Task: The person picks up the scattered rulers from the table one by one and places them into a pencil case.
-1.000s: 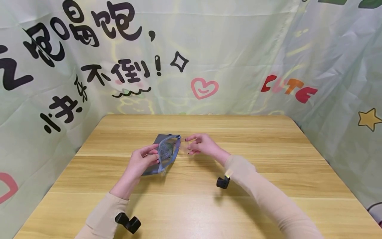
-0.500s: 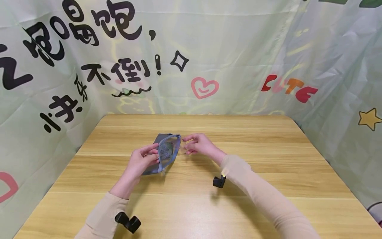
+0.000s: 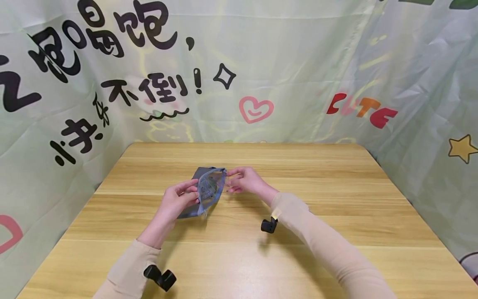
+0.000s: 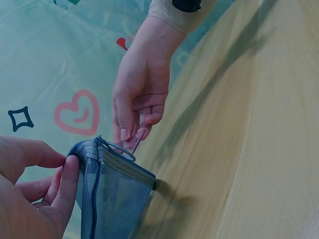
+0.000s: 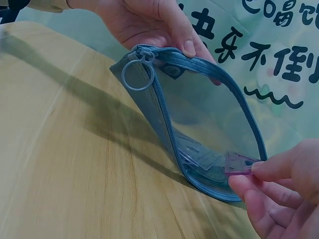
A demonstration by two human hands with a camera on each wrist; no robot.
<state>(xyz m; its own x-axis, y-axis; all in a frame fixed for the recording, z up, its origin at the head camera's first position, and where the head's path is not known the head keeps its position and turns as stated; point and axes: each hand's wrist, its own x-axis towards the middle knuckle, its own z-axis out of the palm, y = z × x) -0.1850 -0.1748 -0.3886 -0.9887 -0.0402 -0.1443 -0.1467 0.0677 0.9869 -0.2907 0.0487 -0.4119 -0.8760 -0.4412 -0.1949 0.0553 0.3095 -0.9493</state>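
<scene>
A blue-grey mesh zip pouch (image 3: 190,213) stands on the table, its mouth facing right. My left hand (image 3: 178,202) pinches the rim between thumb and fingers and keeps the mouth spread. At the opening, my right hand (image 3: 247,181) pinches a small clear plastic piece with a pink edge (image 5: 237,164), which looks like a set square. In the right wrist view that piece reaches just inside the rim. Other clear plastic pieces (image 5: 199,153) lie at the bottom of the pouch; their exact shapes are hard to make out. A ring pull (image 5: 137,75) hangs from the zip.
The wooden table (image 3: 239,257) stretches around both hands. Behind it and along its sides hangs a pale printed cloth (image 3: 298,62) with lettering, a heart and a star. Small black wrist cameras (image 3: 160,278) sit on both sleeves.
My right hand has moved left, bringing the clear piece from beside the pouch to its mouth. The left hand and the pouch have stayed in place.
</scene>
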